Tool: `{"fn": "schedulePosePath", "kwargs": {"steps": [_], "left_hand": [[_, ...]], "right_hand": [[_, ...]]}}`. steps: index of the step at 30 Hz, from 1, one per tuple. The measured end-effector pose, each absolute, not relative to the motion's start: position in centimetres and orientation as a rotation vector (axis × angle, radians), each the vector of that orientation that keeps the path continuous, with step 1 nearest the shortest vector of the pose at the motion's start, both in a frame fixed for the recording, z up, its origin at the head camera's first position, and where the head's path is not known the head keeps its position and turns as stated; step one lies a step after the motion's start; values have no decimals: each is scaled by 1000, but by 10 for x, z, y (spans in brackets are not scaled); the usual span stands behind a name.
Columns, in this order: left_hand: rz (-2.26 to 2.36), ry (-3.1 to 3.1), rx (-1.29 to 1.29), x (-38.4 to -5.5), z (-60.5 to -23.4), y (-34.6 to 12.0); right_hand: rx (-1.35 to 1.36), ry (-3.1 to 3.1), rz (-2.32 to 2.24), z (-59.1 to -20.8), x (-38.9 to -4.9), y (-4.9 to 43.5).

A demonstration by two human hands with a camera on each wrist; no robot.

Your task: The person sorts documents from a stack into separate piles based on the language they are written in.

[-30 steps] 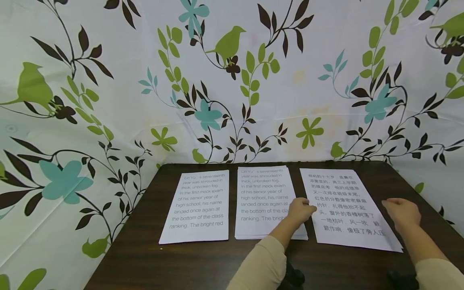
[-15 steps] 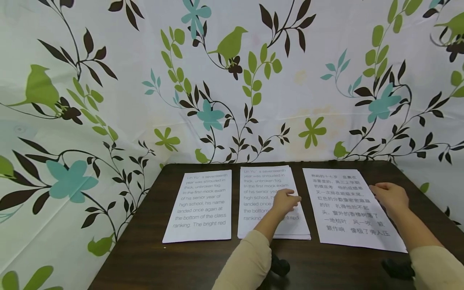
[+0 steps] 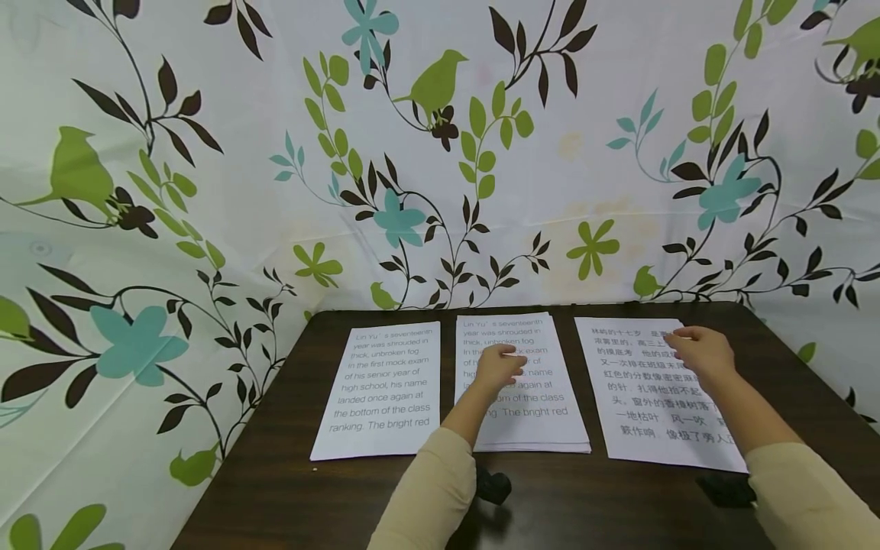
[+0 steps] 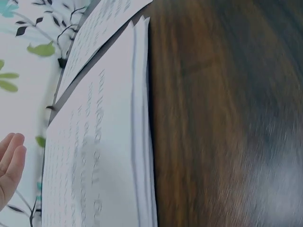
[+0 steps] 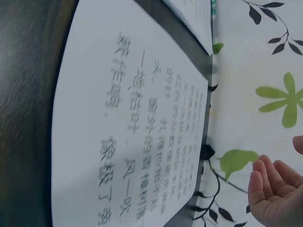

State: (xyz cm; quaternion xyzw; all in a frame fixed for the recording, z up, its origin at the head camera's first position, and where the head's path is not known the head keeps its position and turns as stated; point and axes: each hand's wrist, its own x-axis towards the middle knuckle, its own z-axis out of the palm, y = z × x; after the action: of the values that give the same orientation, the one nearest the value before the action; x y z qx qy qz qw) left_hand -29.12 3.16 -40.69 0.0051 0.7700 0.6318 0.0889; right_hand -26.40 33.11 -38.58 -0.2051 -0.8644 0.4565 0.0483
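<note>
In the head view, my left hand (image 3: 496, 368) hovers over the middle stack of printed paper (image 3: 532, 429), fingers loosely bent and holding nothing. At the left edge of the left wrist view, its fingers (image 4: 13, 158) stand apart from the stack, whose layered edges show. My right hand (image 3: 703, 353) is above the upper right part of a sheet with Chinese text (image 3: 642, 405), covering some of the lines. Seen in the right wrist view, that hand's fingers (image 5: 267, 177) are relaxed, with nothing between them. A shadow falls on the Chinese sheet.
Left of the middle stack lies another page of English text (image 3: 378, 389). All the paper rests on a dark brown wooden table (image 3: 275, 489). Behind the table hangs a white cloth (image 3: 234, 183) patterned with birds, leaves and flowers.
My left hand has moved left, from the gap between the papers to over the middle stack. The right hand has come up and left over the Chinese sheet. The papers stay in place.
</note>
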Motion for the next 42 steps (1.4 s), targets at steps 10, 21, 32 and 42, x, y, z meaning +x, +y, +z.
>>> {"fn": "schedulePosePath", "kwargs": {"steps": [10, 21, 32, 42], "left_hand": [[1870, 2332, -22, -297, -401, -2], [1868, 2384, -85, -295, -409, -33], [1836, 2452, -205, -295, -425, -53], [1797, 2440, -276, -289, -441, -62]], "right_hand": [[-466, -2662, 1293, -482, -346, 381], [-351, -2641, 1305, -509, -365, 336], [-330, -2683, 1419, -513, -353, 290], [-304, -2756, 1657, -430, -281, 230]]}}
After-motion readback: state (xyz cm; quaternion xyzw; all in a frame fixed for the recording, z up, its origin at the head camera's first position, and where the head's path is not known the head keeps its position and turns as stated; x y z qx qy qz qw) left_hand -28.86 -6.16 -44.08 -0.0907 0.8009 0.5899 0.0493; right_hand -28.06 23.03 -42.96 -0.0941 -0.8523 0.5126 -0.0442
